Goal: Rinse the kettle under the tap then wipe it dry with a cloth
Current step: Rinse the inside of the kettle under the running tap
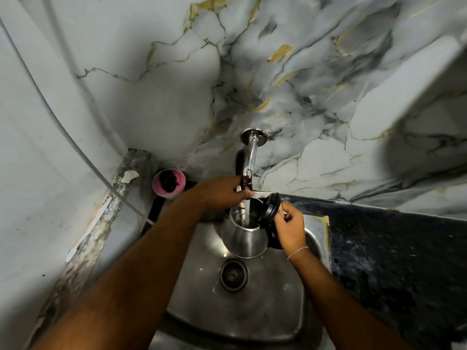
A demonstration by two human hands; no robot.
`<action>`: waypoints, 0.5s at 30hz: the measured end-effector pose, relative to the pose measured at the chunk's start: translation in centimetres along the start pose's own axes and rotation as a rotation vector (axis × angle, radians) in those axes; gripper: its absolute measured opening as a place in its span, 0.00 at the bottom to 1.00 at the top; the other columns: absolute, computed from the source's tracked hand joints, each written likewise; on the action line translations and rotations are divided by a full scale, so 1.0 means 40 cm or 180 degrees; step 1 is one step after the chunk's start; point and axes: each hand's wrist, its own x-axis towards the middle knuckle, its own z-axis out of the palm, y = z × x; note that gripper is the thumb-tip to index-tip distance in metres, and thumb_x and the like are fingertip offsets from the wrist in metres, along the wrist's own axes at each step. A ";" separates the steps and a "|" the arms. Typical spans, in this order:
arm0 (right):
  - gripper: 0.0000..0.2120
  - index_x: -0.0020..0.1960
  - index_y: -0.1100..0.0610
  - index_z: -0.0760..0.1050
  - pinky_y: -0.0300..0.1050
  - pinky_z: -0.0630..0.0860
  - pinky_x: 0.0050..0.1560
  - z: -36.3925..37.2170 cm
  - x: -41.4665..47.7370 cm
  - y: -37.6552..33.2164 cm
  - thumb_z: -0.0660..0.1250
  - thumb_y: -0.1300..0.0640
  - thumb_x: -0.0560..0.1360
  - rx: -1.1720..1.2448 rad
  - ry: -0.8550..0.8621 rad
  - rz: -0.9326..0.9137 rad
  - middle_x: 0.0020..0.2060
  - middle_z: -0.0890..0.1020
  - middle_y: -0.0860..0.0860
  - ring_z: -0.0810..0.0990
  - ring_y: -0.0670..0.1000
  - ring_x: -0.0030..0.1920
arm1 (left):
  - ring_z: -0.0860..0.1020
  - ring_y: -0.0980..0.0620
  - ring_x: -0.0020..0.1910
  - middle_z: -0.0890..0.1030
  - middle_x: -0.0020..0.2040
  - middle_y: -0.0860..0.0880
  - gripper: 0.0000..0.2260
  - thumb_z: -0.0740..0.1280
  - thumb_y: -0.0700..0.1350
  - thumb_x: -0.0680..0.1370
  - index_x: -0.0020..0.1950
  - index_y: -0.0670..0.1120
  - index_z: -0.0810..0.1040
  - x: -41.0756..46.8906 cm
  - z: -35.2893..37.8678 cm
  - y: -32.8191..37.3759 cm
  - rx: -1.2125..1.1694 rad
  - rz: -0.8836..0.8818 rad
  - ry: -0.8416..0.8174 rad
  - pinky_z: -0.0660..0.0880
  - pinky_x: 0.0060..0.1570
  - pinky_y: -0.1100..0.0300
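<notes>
1. Sink (255, 314) with one drain lies nearest; one steel kettle (243, 239) hangs over it.
2. Right hand (290, 224) closes around the kettle's handle, beside its open black lid (270, 207).
3. Left hand (227, 192) grips the one tap (249, 160); water pours inside.
4. Risk: filling adds weight, so the kettle may tip or slip.
5. One pink cup (168, 183) stands behind; no cloth visible.

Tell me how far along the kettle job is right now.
Done: the kettle sits over the sink with its lid open. In hand: water runs from the tap into it; the left hand is at the tap, the right hand holds the kettle at its lid. Left: emptying and wiping; no cloth in view.
</notes>
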 end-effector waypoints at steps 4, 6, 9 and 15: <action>0.29 0.43 0.78 0.70 0.47 0.66 0.40 -0.014 0.002 -0.009 0.65 0.48 0.72 -0.0014 0.0018 -0.0060 0.33 0.70 0.73 0.66 0.51 0.36 | 0.83 0.49 0.61 0.85 0.62 0.50 0.16 0.69 0.56 0.82 0.68 0.54 0.78 -0.008 0.042 -0.017 -0.0819 -0.0051 0.0388 0.77 0.65 0.49; 0.28 0.42 0.77 0.69 0.47 0.65 0.39 -0.019 0.004 -0.012 0.66 0.48 0.72 -0.0023 -0.0008 -0.0074 0.32 0.69 0.72 0.66 0.51 0.36 | 0.83 0.44 0.63 0.85 0.62 0.45 0.15 0.71 0.49 0.83 0.69 0.49 0.80 -0.007 0.054 -0.024 -0.1264 -0.0001 0.0441 0.77 0.68 0.43; 0.25 0.38 0.74 0.66 0.49 0.63 0.40 -0.025 0.010 -0.014 0.67 0.50 0.72 -0.0057 -0.0063 -0.0074 0.32 0.67 0.71 0.64 0.51 0.36 | 0.83 0.38 0.64 0.85 0.61 0.37 0.14 0.71 0.42 0.83 0.68 0.43 0.80 -0.005 0.057 -0.030 -0.1600 -0.0005 0.0381 0.78 0.68 0.39; 0.27 0.37 0.74 0.67 0.48 0.64 0.38 -0.033 0.014 -0.002 0.68 0.49 0.72 -0.0090 -0.0156 -0.0052 0.30 0.68 0.71 0.64 0.51 0.35 | 0.80 0.41 0.58 0.81 0.62 0.26 0.15 0.67 0.37 0.84 0.70 0.34 0.76 0.003 0.050 -0.024 -0.1756 0.0033 0.0150 0.75 0.69 0.35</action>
